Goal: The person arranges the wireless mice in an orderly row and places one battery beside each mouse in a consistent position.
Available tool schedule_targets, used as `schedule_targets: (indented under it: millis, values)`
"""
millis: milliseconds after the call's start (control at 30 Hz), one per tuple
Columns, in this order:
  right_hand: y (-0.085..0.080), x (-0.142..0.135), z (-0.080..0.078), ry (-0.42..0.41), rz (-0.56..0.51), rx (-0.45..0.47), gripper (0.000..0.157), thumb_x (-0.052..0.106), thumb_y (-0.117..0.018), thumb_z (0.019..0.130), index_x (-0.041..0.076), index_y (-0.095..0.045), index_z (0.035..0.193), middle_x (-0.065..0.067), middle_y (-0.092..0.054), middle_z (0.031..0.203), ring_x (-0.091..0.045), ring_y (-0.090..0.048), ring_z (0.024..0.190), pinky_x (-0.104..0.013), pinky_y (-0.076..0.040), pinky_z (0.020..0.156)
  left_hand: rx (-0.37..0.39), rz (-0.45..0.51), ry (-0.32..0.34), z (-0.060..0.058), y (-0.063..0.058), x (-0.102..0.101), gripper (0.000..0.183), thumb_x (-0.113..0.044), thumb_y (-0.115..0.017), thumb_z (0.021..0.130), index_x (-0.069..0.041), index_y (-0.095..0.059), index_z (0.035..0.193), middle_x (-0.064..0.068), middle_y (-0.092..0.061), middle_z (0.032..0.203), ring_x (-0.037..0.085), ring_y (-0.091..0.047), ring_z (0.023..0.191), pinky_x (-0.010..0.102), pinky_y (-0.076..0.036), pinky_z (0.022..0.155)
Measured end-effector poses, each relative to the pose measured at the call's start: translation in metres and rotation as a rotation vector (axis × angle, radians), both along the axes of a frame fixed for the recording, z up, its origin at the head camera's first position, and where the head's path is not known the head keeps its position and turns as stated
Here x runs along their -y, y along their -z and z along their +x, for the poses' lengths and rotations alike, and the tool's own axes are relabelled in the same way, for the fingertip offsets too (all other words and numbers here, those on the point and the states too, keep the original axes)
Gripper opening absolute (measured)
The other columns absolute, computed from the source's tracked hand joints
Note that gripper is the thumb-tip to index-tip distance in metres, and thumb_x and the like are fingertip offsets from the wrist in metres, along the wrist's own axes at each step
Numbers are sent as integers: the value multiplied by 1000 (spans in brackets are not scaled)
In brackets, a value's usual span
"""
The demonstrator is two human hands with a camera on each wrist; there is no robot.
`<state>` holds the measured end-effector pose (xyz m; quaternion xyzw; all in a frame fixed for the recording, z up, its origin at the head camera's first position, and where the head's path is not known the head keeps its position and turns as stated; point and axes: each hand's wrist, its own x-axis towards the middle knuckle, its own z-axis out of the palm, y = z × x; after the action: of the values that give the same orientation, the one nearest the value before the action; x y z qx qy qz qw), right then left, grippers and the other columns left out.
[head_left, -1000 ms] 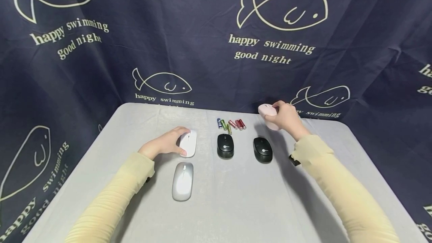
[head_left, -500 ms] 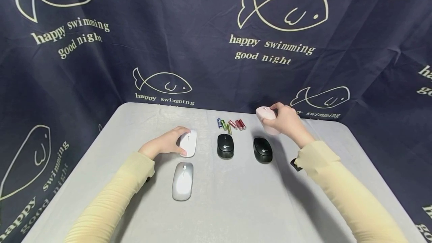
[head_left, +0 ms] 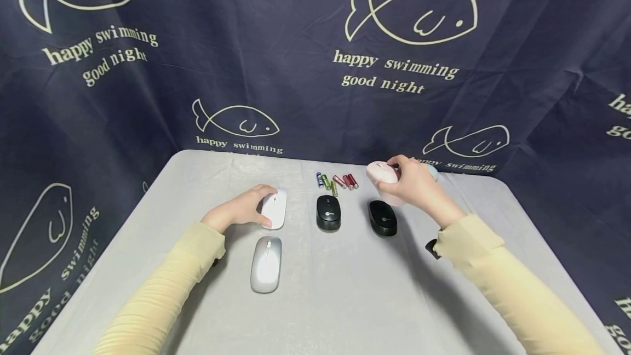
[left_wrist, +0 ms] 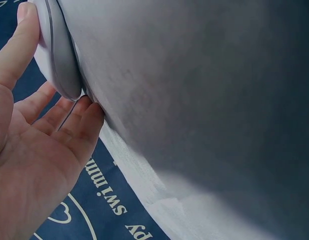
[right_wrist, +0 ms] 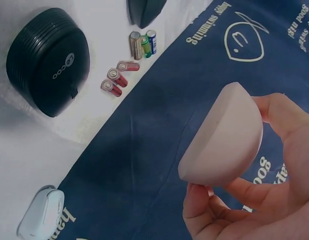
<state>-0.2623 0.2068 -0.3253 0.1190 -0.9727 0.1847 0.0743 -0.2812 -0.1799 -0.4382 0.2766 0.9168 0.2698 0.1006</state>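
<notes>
Head: pink mouse aslant, front away

Behind the pale table you have navy fabric printed with fish and lettering. Near its far edge you see six loose batteries, just beyond a black mouse; a second black mouse lies to its right. Silver mouse nearest you; pale blue mouse far right.

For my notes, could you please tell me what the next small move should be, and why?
Perhaps lower the pink mouse to the table, clear of the nearest black mouse: the right hand holds it raised, and the head view shows that mouse close by.
</notes>
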Motion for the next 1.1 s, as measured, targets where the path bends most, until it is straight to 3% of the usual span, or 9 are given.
schedule_targets:
  millis: [200,500,1100]
  values:
    - [-1,3,9,-13,-17,-17,53,32,-71,74,-3,-57,112,-16,-62,85,-29,-58,81,-39,-47,67,1,9,-2,0,-1,0,87,-25,-83,68,5,-39,137,25,-38,142,39,-34,134,50,-26,114]
    - [-2,9,26,-34,-14,42,55,33,-70,75,0,-54,116,-12,-60,84,-25,-56,77,-33,-45,63,-3,8,-1,0,0,0,87,-26,-83,68,6,-39,137,25,-38,142,39,-34,134,50,-26,113]
    - [12,24,53,-115,-39,-4,56,31,-75,70,4,-57,115,-9,-58,85,-19,-54,74,-29,-45,60,-11,21,-3,0,1,0,88,-26,-84,67,6,-40,136,25,-39,142,39,-35,133,50,-26,113]
